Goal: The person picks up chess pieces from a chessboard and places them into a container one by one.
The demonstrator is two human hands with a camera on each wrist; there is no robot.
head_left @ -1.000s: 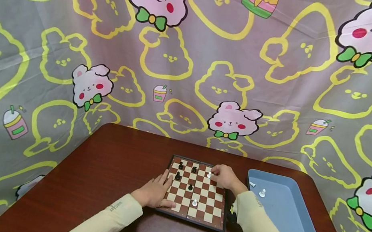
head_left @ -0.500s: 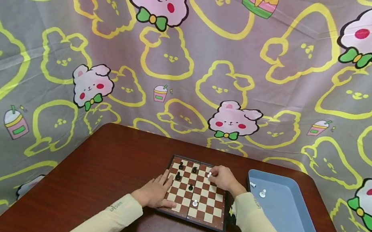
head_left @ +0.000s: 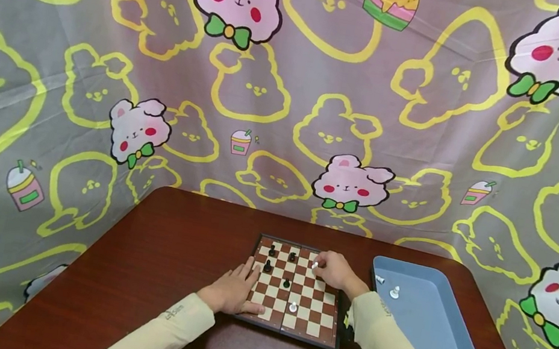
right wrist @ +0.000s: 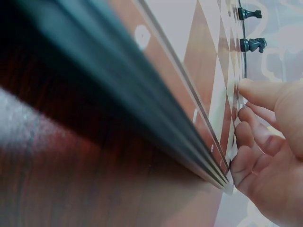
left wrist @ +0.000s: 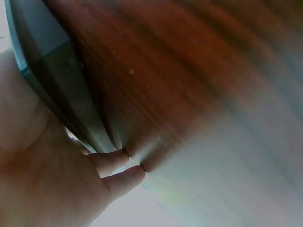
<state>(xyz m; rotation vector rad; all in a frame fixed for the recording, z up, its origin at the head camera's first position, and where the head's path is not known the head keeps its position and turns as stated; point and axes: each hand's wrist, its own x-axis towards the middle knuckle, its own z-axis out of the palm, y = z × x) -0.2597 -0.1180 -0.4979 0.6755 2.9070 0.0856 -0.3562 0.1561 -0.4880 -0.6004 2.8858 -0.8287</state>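
Observation:
A folding chessboard [head_left: 310, 310] with a dark rim lies on the table. My right hand [head_left: 335, 270] is over its far right part, thumb and fingers pinching a small white chess piece [head_left: 316, 265]; fingers hide most of it. The left hand [head_left: 231, 289] rests along the board's left edge, fingers spread and straight, thumb at the near left corner. A white pawn [head_left: 293, 308] stands in the near half. Black pieces stand on the left and middle: a knight [head_left: 292, 257], a rook [right wrist: 250, 13], another piece [head_left: 268, 266] and a small pawn [head_left: 286, 283].
A blue tray [head_left: 449, 348] is right of the board, beside the right forearm. In it one white piece [head_left: 395, 292] stands and another white piece [head_left: 379, 280] lies on its side. A patterned curtain [head_left: 290, 109] encloses the brown table [head_left: 181, 238].
My right hand has shifted very slightly toward the near side with the white chess piece still between its fingers. The left hand and the other pieces have stayed in place.

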